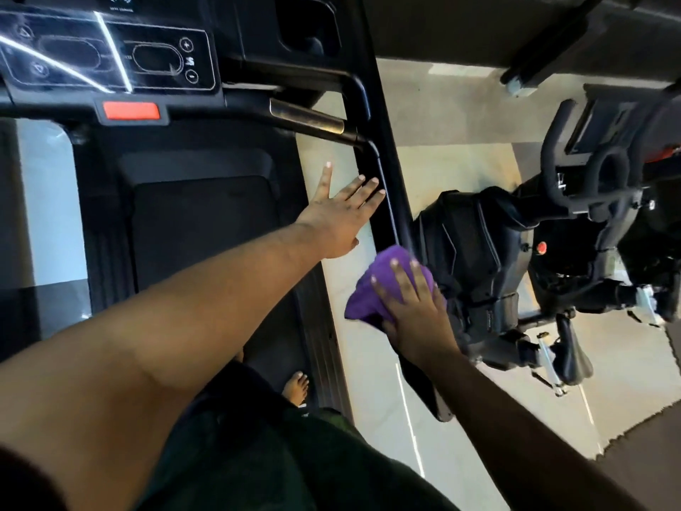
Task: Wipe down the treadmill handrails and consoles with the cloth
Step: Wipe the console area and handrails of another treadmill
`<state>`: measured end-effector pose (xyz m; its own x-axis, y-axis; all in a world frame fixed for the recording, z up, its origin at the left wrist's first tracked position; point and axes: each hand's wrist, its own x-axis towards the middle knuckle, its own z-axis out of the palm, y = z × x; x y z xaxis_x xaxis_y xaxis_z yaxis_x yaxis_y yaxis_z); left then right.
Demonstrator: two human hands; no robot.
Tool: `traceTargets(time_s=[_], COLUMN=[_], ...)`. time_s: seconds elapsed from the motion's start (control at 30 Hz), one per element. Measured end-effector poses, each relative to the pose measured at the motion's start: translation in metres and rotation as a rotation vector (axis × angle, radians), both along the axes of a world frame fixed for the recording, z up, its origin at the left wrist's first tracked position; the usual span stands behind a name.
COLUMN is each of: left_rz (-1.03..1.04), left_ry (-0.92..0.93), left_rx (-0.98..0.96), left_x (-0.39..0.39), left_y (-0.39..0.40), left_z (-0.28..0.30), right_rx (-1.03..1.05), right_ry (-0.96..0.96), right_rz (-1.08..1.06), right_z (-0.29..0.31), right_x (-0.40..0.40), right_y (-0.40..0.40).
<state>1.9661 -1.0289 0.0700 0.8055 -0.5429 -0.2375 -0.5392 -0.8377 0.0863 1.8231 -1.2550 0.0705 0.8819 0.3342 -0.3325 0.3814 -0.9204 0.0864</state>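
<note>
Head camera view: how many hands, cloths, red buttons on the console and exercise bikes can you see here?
Hands: 2, the left hand with straight fingers by the handrail, the right hand pressing the cloth onto the rail.
Purple cloth: 1.
Red button under the console: 1.
Exercise bike beside the treadmill: 1.
Total: 5.

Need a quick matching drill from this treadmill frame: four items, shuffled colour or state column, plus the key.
Items:
1. cloth
2. left hand
3. stop button
4. right hand

States:
A. red, below the console
B. purple, bunched on the handrail
C. fingers straight, tips reaching the handrail
D. pressing the cloth down

Pairs: 1-B, 2-C, 3-A, 4-D
</note>
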Motion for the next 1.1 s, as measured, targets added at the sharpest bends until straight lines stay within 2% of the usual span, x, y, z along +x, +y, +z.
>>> traceTargets(time_s=[0.1,0.17,0.23,0.33,0.4,0.5,0.6,0.73,0.8,0.87,0.97,1.1], left_rz=[0.027,0.066,0.064,0.080,0.091,0.128,0.088,0.001,-0.024,-0.083,-0.104,-0.068], left_ry=[0.095,0.118,0.145,0.148,0.163,0.163,0.168,0.143,0.144,0.143,0.153,0.200], left_rx=[-0.018,-0.019,0.009,0.041,0.056,0.019,-0.002,-0.035,-0.059,-0.074,-0.092,-0.124], left_x=[-0.021,-0.035,-0.050,-0.064,-0.070,-0.076,-0.078,-0.083,-0.088,-0.090,-0.091,-0.099], left_y=[-0.018,-0.026,-0.028,-0.026,-0.022,-0.019,-0.013,-0.017,-0.026,-0.036,-0.042,-0.044], left_z=[0.007,0.008,0.005,-0.011,-0.016,-0.020,-0.020,-0.021,-0.016,-0.011,-0.014,-0.014], right_rx=[0.003,-0.017,-0.129,-0.429,-0.513,-0.648,-0.700,-0.525,-0.407,-0.325,-0.163,-0.061], right_ry=[-0.005,-0.023,-0.019,0.096,0.072,0.032,0.061,0.177,0.183,0.152,0.054,-0.071], right_rz=[-0.041,-0.067,-0.002,0.199,0.288,0.310,0.327,0.315,0.283,0.205,-0.028,-0.150], right_z=[-0.004,-0.006,-0.004,0.002,0.004,0.001,0.003,0.008,0.011,0.007,-0.001,-0.012], right_x=[0.040,0.034,-0.005,-0.052,-0.027,0.021,0.013,-0.059,-0.062,-0.051,-0.053,-0.109], right_y=[0.023,0.028,0.015,0.000,0.014,0.049,0.050,0.003,-0.012,-0.012,-0.002,-0.021])
